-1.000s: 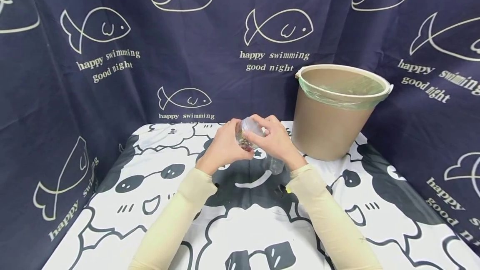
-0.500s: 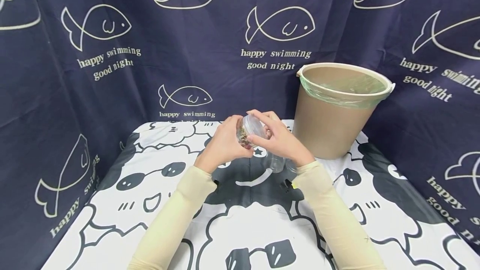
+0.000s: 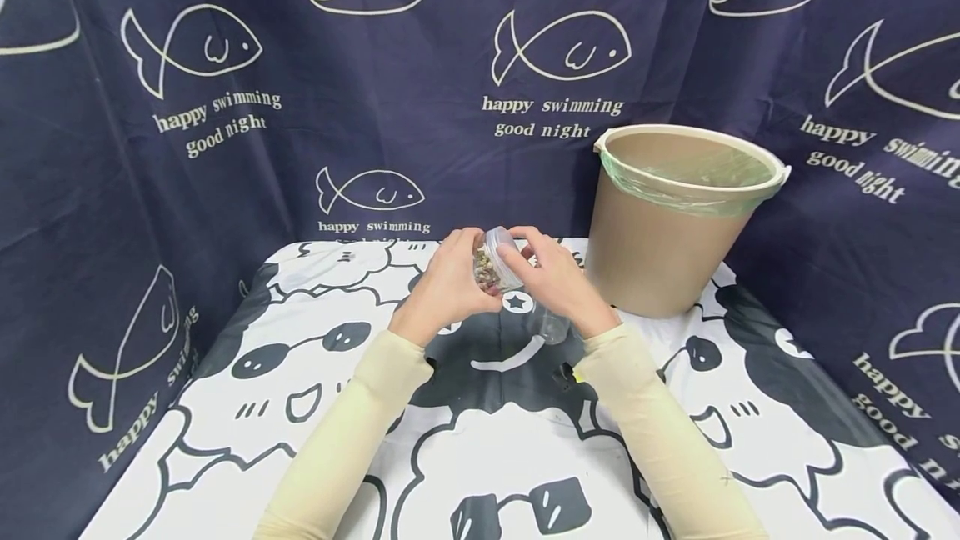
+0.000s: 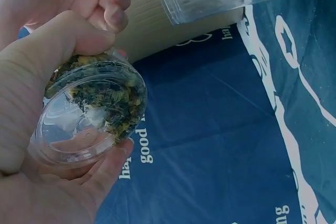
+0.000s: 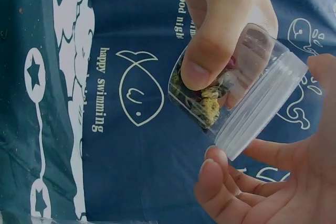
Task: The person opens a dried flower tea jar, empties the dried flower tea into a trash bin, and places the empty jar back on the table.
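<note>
A small clear plastic jar [image 3: 486, 272], part filled with dried flowers and leaves, is held tilted above the table. My left hand [image 3: 444, 277] grips its body, thumb on one side and fingers on the other. In the left wrist view the jar's clear base [image 4: 84, 124] faces the camera. The ridged, translucent lid [image 5: 262, 109] is on the jar. My right hand [image 3: 561, 277] holds this lid by its edge, with thumb and fingertips on opposite sides. Dried yellow blossoms [image 5: 210, 109] show through the jar wall.
A second clear jar [image 3: 552, 327], with no contents visible, is on the table behind the right wrist. At the back right stands a tall beige bin [image 3: 652, 248] with a green liner. A sheep-print cloth [image 3: 517, 457] covers the table; dark blue curtains [image 3: 420, 107] surround it.
My right hand swung slightly outward on the lid, then came back inward and turned. The left hand keeps its grip on the jar, which has tilted slightly.
</note>
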